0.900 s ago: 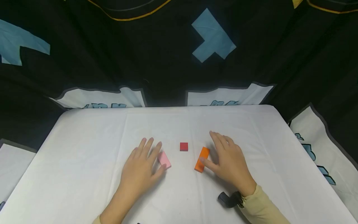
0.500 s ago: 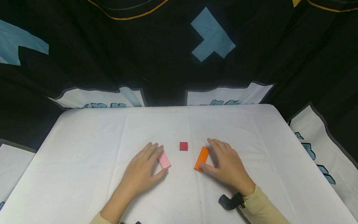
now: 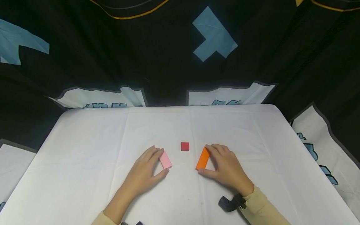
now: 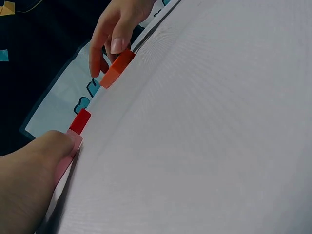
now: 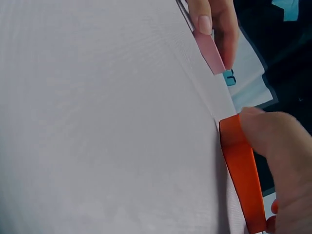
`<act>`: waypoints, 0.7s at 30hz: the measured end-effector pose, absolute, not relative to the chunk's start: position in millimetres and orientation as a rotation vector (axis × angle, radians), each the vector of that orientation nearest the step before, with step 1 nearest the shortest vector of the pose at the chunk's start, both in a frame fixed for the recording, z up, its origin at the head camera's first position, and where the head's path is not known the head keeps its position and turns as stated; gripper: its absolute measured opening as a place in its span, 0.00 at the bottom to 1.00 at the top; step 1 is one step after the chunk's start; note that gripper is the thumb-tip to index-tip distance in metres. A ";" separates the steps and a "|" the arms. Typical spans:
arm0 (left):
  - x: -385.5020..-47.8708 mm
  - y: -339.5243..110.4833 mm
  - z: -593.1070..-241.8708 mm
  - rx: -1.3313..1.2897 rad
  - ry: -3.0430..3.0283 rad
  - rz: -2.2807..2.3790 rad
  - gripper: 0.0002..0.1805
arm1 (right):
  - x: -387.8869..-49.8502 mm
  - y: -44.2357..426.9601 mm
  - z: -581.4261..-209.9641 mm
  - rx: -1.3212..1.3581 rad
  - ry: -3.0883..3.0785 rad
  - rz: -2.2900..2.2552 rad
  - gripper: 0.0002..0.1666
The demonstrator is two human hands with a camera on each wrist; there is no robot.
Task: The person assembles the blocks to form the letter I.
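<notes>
Black curtain cloth (image 3: pixel 118 56) with pale blue patches (image 3: pixel 213 31) hung beyond the far edge of the tabletop (image 3: pixel 84 150), and its white hem (image 3: pixel 233 96), printed with blue shapes, showed just over that edge. White fabric covered the tabletop, with faint creases running from the far edge toward me. Near the middle, between the left and right edges, I held a block lengthwise in each hand. With my left hand (image 3: pixel 142 176) I pinched the pink block (image 3: pixel 165 160), thumb at its near end and fingertips at its far end, the grip spread no wider than the block's length. With my right hand (image 3: pixel 228 168) I gripped the orange block (image 3: pixel 202 158) the same way; its far end leaned toward the right edge, while the pink one's far end leaned toward the left edge. Between them, a little closer to the far edge, lay the small red block (image 3: pixel 185 146), touching neither. Black gear (image 3: pixel 229 203) sat at my right wrist, beside the tan sleeve (image 3: pixel 262 206).
</notes>
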State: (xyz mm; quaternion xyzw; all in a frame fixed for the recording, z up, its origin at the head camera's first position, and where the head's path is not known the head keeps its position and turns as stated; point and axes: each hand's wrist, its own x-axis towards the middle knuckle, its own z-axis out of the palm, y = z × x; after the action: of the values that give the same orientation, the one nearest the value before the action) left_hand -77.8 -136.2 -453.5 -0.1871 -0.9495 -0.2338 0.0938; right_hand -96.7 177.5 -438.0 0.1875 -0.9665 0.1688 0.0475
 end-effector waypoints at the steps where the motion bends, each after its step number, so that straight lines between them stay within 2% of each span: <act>1: -78.1 -136.4 -453.7 -0.557 -2.820 -0.703 0.40 | -96.8 177.3 -438.5 0.573 -2.949 0.512 0.56; 21: -82.2 -136.9 -459.5 -0.580 -2.777 -0.713 0.35 | -100.2 178.3 -452.2 0.559 -2.969 0.625 0.61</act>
State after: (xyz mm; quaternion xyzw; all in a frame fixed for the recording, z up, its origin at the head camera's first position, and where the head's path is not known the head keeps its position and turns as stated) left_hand -82.2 -136.9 -459.5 -0.1972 -0.9438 -0.2422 0.1081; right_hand -100.2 178.3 -452.2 0.1811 -0.9620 0.2026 0.0284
